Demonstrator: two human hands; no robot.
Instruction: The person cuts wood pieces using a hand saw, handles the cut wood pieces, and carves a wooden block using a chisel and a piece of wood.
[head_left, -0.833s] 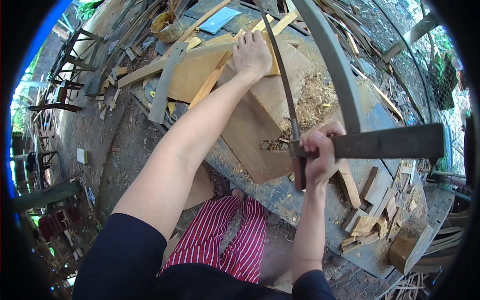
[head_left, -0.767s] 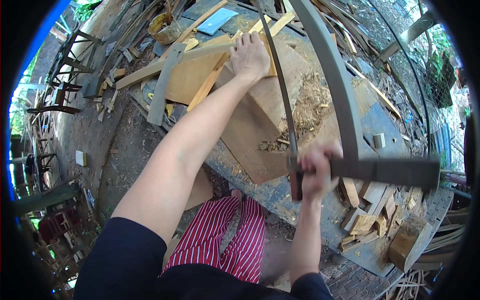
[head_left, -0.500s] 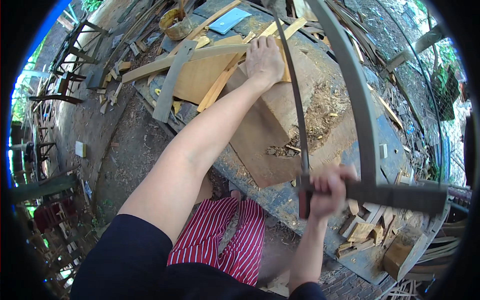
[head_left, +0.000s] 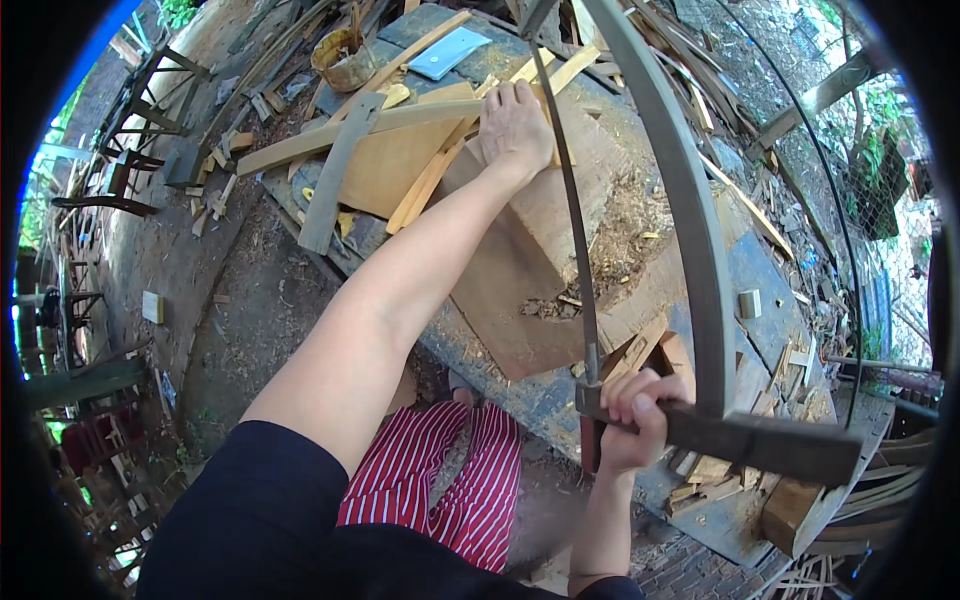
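My right hand (head_left: 637, 420) is closed around the end of a wooden frame saw (head_left: 700, 220), by its handle. The narrow saw blade (head_left: 578, 215) runs away from me and passes just right of my left hand (head_left: 515, 130). That left hand presses down with its fingers curled over the end of a long wooden strip (head_left: 400, 118), which rests on other wood. Under my left wrist and the blade lies a wide brown wooden block (head_left: 560, 210), with sawdust (head_left: 625, 235) beside it. Whether the blade touches the strip is hard to make out.
A worktable (head_left: 450, 335) carries a flat grey slat (head_left: 340, 180), a light blue flat object (head_left: 448, 53) and a stained bucket (head_left: 348, 62). Wood offcuts (head_left: 705, 485) and a block (head_left: 790, 510) lie near right. Dark chair frames (head_left: 120, 180) stand at left.
My right hand has drawn the frame saw toward me and slightly left. My left hand stays on the wooden strip, and the whole view has shifted a little.
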